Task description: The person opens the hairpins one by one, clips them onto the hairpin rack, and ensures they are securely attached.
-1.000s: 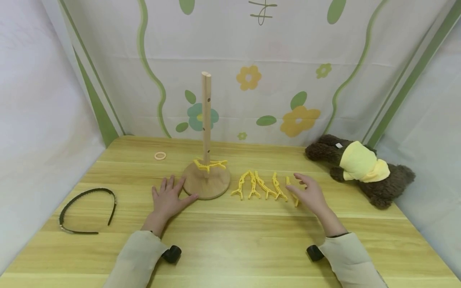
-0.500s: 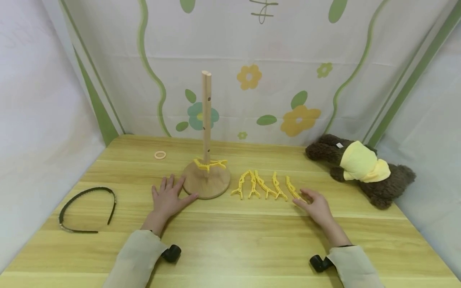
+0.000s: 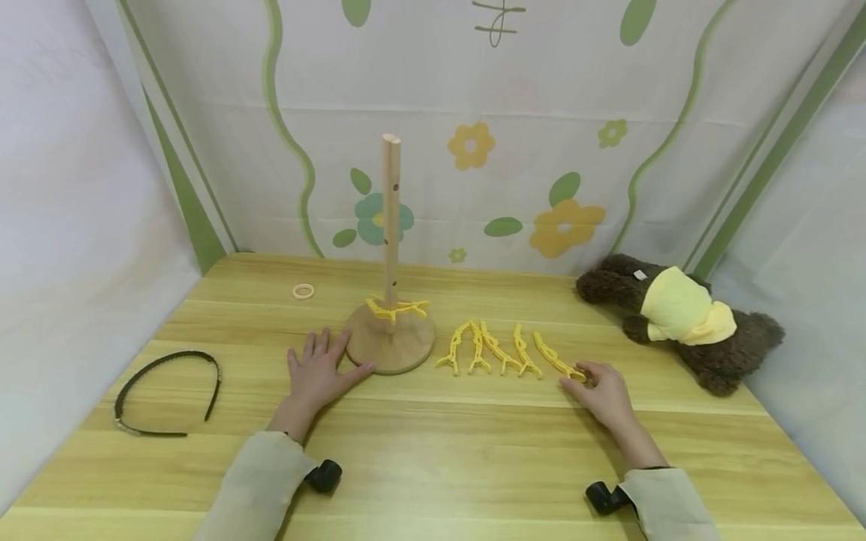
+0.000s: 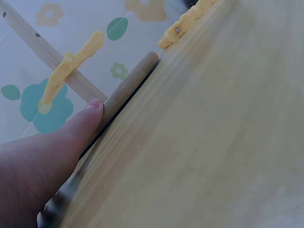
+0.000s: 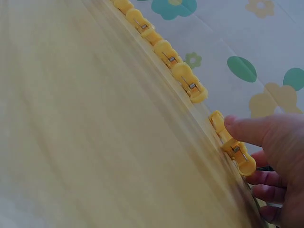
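In the head view, my right hand (image 3: 604,394) has thumb and forefinger around the handle end of the rightmost yellow hair clip (image 3: 556,356), which lies slantwise on the table. The right wrist view shows the thumb against that clip (image 5: 235,148), the other fingers curled beyond it. Several more yellow hair clips (image 3: 520,351) lie in a row to its left. My left hand (image 3: 318,383) rests spread on the table, its thumb touching the round base (image 3: 368,347) of a wooden stand. Another yellow clip (image 4: 66,71) sits across the stand's post (image 4: 40,45), low down.
A black headband (image 3: 122,391) lies at the left of the wooden table (image 3: 433,466). Behind it is a small pale ring (image 3: 303,291). A dark brown plush toy in a yellow top (image 3: 676,308) lies at the right. A flowered cloth (image 3: 514,90) hangs behind the table.
My right hand has come down and toward me at the rightmost clip, whose handle end has swung to the right. The left hand stays in place.
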Demonstrator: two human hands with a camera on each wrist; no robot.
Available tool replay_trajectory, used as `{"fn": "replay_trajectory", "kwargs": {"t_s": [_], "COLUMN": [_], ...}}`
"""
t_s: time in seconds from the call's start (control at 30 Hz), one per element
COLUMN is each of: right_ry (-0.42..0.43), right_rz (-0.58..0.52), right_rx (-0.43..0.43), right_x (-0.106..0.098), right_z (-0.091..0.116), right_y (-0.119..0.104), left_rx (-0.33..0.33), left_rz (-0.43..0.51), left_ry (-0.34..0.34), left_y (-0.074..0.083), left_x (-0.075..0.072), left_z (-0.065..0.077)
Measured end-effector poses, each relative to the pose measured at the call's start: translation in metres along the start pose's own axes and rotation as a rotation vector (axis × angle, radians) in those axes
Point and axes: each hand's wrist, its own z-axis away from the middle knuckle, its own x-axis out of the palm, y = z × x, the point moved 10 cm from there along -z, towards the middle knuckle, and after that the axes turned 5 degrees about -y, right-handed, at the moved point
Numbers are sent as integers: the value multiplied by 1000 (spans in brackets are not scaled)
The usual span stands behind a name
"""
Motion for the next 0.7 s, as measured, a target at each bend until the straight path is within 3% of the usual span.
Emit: {"fn": "replay_trajectory", "kwargs": {"t_s": [0.37, 0.57, 0.7], "right_ry": [38, -55, -97], "right_rz": [34, -7, 31], "right_rx": [-2, 48, -18], "right_x": [-9, -18, -28], "right_z": [0, -5, -14], "right_y": [0, 3, -10], "left_rx": [0, 0, -2], "left_rz": [-1, -3, -10], "left_ry": [-3, 4, 5], "left_y": [0, 1, 1], "left_x": [-1, -2, -2], "left_z": [1, 1, 1]}}
